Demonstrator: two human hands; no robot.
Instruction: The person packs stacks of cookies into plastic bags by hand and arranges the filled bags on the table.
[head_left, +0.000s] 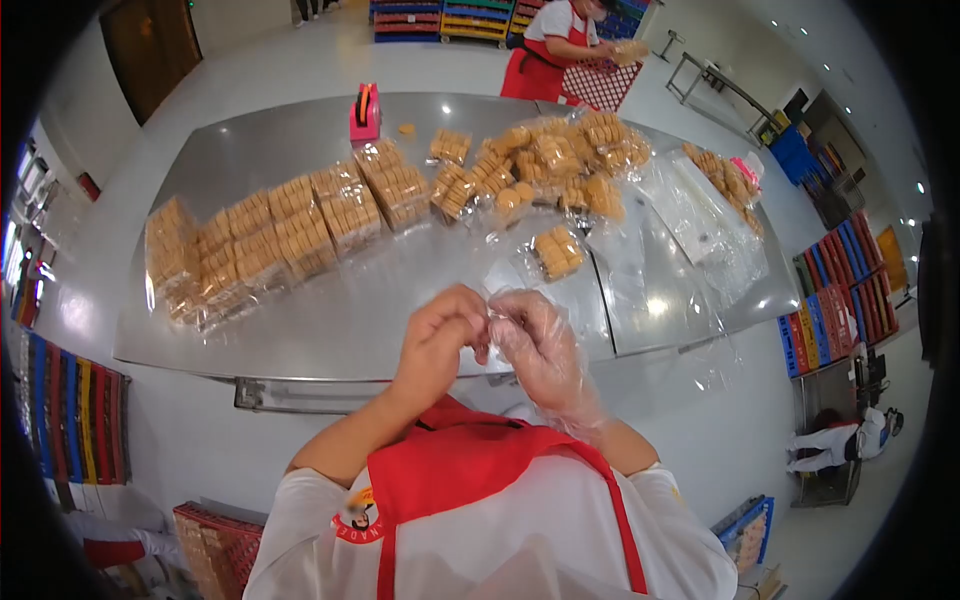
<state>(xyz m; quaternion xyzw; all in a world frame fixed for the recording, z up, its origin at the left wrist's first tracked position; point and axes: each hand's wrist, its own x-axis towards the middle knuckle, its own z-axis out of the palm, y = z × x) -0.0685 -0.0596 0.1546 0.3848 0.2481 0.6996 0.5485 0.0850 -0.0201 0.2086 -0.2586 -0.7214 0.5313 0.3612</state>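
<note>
My left hand (438,334), bare, is closed with the fingertips pinched together over the near edge of the steel table (430,265). Touching it at the fingertips is my right hand (540,345), also closed, in a clear plastic glove. What lies between the fingers is too small to make out. Just beyond my hands rests a small clear bag of round biscuits (557,252). Farther back is a loose heap of bagged biscuits (545,155). A row of packed biscuit bags (285,225) stands on the left half of the table.
A pink tape dispenser (366,115) stands at the table's far edge. Clear plastic bags (700,225) lie on the right, beside more biscuits (722,180). Across the table a person in a red apron (548,60) handles a bag over a red crate (600,85). Stacked crates (845,290) stand right.
</note>
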